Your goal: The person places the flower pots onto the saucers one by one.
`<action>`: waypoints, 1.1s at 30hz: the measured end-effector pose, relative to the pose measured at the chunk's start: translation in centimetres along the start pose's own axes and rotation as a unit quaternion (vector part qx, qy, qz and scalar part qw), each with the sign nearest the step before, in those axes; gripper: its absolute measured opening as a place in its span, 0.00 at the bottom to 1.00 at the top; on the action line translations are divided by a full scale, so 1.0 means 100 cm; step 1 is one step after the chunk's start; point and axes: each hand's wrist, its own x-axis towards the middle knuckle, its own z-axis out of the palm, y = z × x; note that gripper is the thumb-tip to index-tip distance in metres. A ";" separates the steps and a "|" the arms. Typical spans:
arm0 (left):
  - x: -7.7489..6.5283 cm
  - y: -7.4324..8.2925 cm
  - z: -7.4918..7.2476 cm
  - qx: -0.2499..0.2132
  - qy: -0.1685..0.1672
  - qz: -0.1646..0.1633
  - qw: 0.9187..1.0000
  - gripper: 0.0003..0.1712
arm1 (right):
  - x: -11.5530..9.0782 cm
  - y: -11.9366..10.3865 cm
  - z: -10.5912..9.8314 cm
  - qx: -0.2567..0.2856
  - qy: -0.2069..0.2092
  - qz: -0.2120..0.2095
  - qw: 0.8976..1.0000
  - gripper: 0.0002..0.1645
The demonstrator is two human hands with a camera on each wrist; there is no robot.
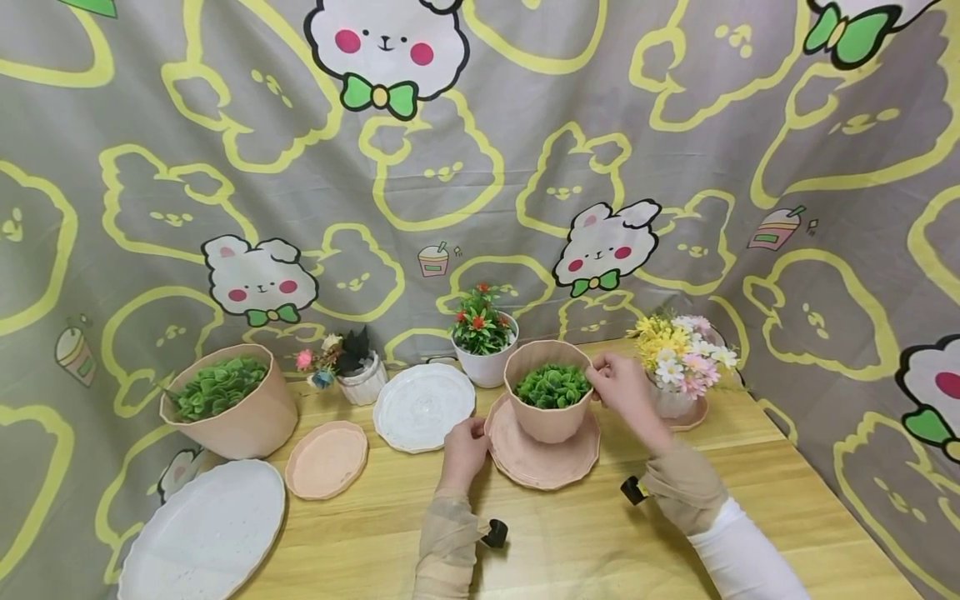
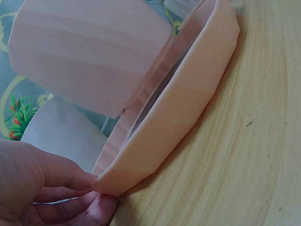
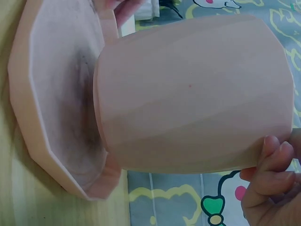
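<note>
A pink flower pot (image 1: 551,417) with leafy green plants (image 1: 553,386) inside is over a pink saucer (image 1: 551,467). My right hand (image 1: 622,387) pinches the pot's rim at its right side; in the right wrist view the curled fingers (image 3: 277,160) show at the rim. The pot's base overlaps the far part of the saucer, and dark stains mark the saucer's inside. At the saucer's left edge my left hand (image 1: 465,454) pinches the rim between thumb and fingers, seen close in the left wrist view (image 2: 61,188).
Behind stands a white pot (image 1: 483,367) with red flowers; a flower pot (image 1: 675,400) is at right. Leftward lie a white saucer (image 1: 423,408), a small pink saucer (image 1: 327,460), a large white tray (image 1: 206,533), a big pink pot (image 1: 255,425) and a small white pot (image 1: 363,379).
</note>
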 end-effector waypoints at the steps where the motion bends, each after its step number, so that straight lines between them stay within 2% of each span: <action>1: 0.000 0.000 0.000 0.001 0.000 0.001 1.000 0.16 | -0.001 0.000 0.000 -0.004 -0.001 0.001 1.000 0.08; 8: 0.001 -0.002 0.001 0.002 -0.001 0.000 1.000 0.16 | -0.006 0.000 0.003 -0.044 0.000 0.006 0.999 0.08; 15: 0.002 -0.003 0.002 0.003 0.000 0.004 1.000 0.16 | -0.011 -0.001 0.006 -0.002 -0.026 0.007 1.000 0.09; 24: 0.001 -0.003 0.001 0.003 0.000 0.005 1.000 0.15 | -0.014 -0.002 0.010 0.006 -0.020 -0.006 1.000 0.09; 33: 0.001 -0.002 0.002 -0.002 -0.001 0.002 1.000 0.16 | -0.015 0.002 0.014 0.020 -0.033 0.012 0.999 0.09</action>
